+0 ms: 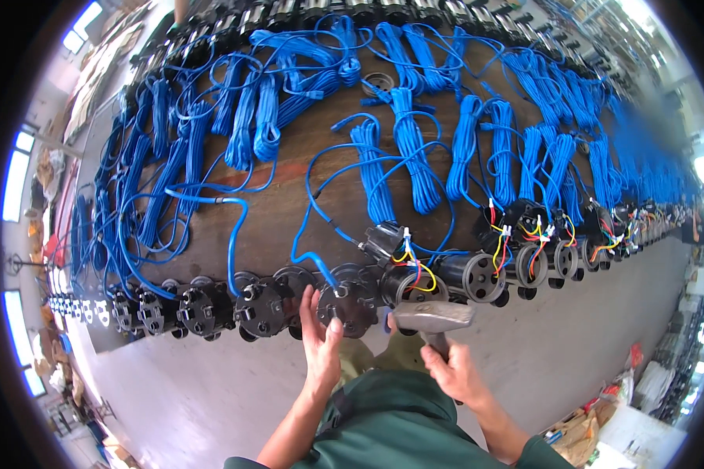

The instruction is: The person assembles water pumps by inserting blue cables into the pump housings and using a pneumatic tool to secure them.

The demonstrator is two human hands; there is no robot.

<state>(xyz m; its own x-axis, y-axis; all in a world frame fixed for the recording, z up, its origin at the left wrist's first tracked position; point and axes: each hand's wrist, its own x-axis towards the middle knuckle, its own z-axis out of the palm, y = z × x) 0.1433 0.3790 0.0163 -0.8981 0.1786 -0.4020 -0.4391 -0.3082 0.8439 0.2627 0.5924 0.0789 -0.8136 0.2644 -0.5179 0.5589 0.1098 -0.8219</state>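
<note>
My right hand (457, 375) is wrapped round the handle of a hammer (433, 316), whose grey metal head is raised in front of my body. My left hand (321, 348) has its fingers stretched out and thumb apart. It lies at the left side of a black round end cover (350, 309) on a cylindrical unit; whether it touches the cover I cannot tell. A blue cable (317, 259) enters this cover near its top. Just right of it, an uncovered cylindrical unit (411, 286) shows yellow, red and blue wires with white connectors.
Several black-covered units (205, 306) line the table's near edge to the left. More open units (477, 277) with coloured wires run to the right. Bundled blue cables (416, 156) lie across the brown tabletop (289, 195). Grey floor (211, 383) shows below the table.
</note>
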